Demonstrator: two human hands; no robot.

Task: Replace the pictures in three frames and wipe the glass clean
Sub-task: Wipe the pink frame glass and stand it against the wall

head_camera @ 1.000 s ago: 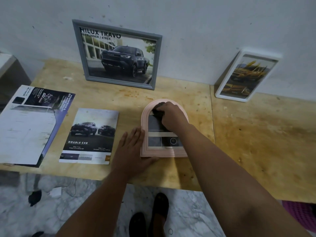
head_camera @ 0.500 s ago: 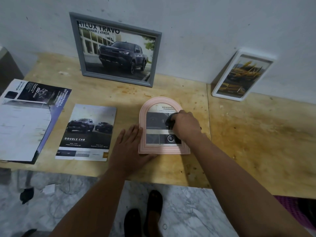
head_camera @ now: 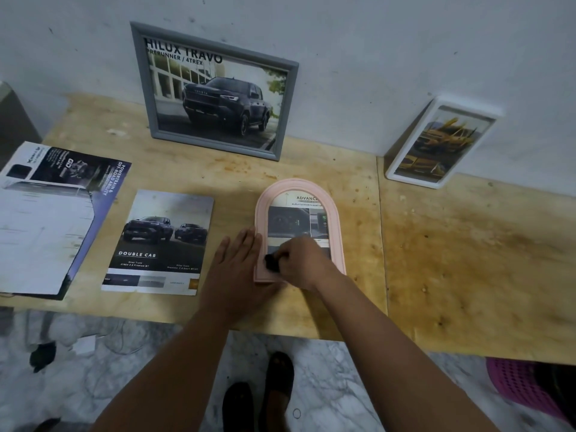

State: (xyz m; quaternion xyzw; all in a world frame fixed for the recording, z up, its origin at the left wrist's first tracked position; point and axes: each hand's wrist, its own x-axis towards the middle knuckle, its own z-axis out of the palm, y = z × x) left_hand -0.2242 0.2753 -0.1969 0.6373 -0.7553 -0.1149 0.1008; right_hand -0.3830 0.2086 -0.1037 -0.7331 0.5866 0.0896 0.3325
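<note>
**Cloth now at the lower left of the arched frame's glass**

Half a second ago the right hand worked at mid-glass on the right side; now the right hand (head_camera: 300, 263) sits lower and further left, over the bottom part of the pink arched plastic picture frame (head_camera: 299, 187), so the upper picture with its "ADVANCE" heading shows uncovered. The frame itself lies flat on the pale plywood tabletop (head_camera: 467, 260) in the same spot, between the loose "DOUBLE CAB" brochure page (head_camera: 162, 241) and the board seam.

The right hand's fingers are curled tight round a small dark wiping cloth (head_camera: 271, 262), pressing it onto the glass near the frame's lower left inner edge.

The left hand (head_camera: 238, 269) lies flat, fingers straight and together, palm down on the tabletop, its fingertips touching the frame's left rim as before.
</note>
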